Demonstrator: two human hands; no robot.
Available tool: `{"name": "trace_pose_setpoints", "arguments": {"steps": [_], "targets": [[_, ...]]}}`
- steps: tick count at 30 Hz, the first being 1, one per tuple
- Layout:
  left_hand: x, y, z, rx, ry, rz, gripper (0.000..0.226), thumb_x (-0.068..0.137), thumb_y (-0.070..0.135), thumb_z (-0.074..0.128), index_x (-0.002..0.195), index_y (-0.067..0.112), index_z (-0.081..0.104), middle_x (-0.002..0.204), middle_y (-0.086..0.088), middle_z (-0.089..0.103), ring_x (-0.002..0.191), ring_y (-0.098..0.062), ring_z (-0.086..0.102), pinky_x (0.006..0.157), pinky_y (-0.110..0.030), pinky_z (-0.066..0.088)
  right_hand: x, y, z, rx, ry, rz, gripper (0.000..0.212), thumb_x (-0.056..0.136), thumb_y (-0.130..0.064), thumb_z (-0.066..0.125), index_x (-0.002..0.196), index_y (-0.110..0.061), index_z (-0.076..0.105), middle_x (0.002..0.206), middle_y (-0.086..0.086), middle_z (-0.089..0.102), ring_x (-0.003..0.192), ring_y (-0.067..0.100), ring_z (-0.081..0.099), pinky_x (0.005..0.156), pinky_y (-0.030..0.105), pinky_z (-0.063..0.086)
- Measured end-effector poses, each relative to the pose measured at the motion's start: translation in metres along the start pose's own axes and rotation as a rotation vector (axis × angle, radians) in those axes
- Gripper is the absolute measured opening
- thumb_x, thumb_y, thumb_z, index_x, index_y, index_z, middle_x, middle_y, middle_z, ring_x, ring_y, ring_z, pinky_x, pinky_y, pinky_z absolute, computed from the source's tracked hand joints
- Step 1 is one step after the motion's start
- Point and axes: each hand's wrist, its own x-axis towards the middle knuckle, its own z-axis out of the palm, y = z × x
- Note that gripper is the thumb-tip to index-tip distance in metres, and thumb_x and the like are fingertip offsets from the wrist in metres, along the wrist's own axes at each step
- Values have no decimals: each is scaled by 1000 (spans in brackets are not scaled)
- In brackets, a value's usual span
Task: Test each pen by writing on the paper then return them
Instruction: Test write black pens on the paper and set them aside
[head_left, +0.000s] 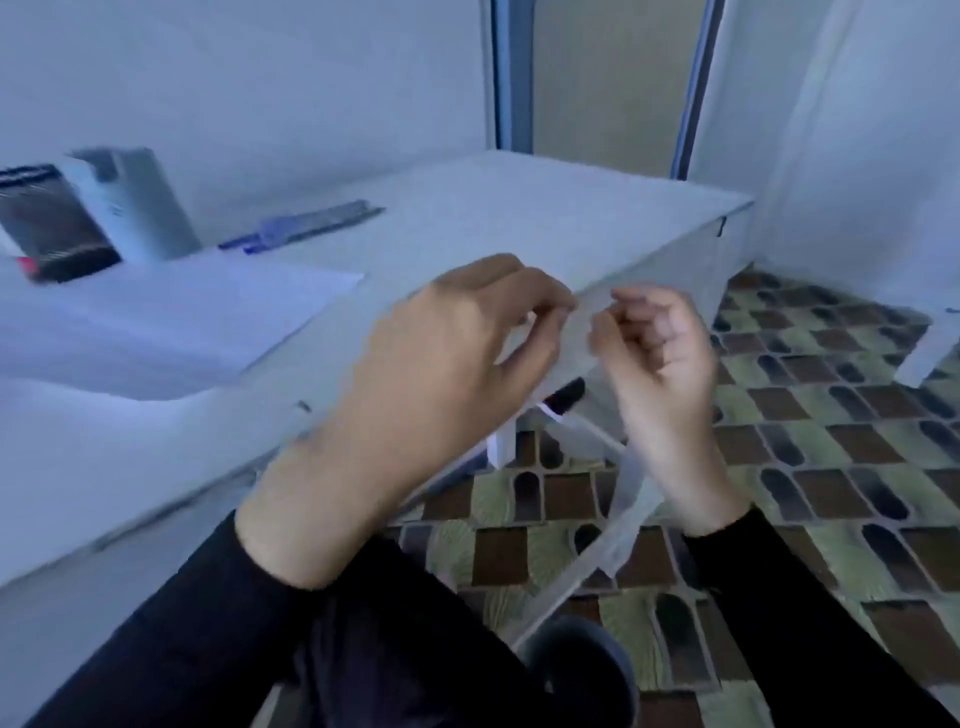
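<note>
My left hand (457, 353) and my right hand (660, 353) are raised close together in front of the table's near right edge. The fingertips of both are curled and pinch a thin pale pen (589, 309) that spans the gap between them. Motion blur makes the pen faint. A white bit of it shows inside my left fingers. The white sheet of paper (171, 317) lies on the table to the left. Several more pens (306, 226), blue and grey, lie in a row farther back on the table.
The white table (519, 208) fills the left half of the view. A dark box (52, 228) and a white box (135, 202) stand against the wall at the back left. Patterned floor (805, 467) lies to the right, with table legs below my hands.
</note>
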Motion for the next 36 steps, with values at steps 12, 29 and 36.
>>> {"name": "trace_pose_setpoints", "arguments": {"steps": [12, 29, 36], "targets": [[-29, -129, -172, 622, -217, -464, 20, 93, 40, 49, 102, 37, 67, 96, 18, 66, 82, -7, 61, 63, -26, 48, 109, -55, 192, -53, -672, -565, 10, 86, 5, 66, 93, -2, 68, 85, 4, 66, 75, 10, 63, 74, 22, 52], [-102, -235, -179, 685, -262, -505, 43, 88, 46, 29, 92, 29, 69, 88, 11, 65, 76, -18, 64, 52, -33, 52, 162, 32, 300, -938, -1042, -659, 27, 101, -24, 47, 104, -16, 73, 104, 3, 59, 100, 24, 56, 71, 32, 36], [-102, -231, -176, 711, -248, -515, 19, 93, 33, 52, 97, 25, 69, 91, 7, 65, 83, -21, 63, 55, -34, 52, 147, 21, 302, -617, -869, -765, 21, 100, -29, 41, 106, -19, 59, 79, -6, 59, 73, 28, 59, 66, 36, 38]]}}
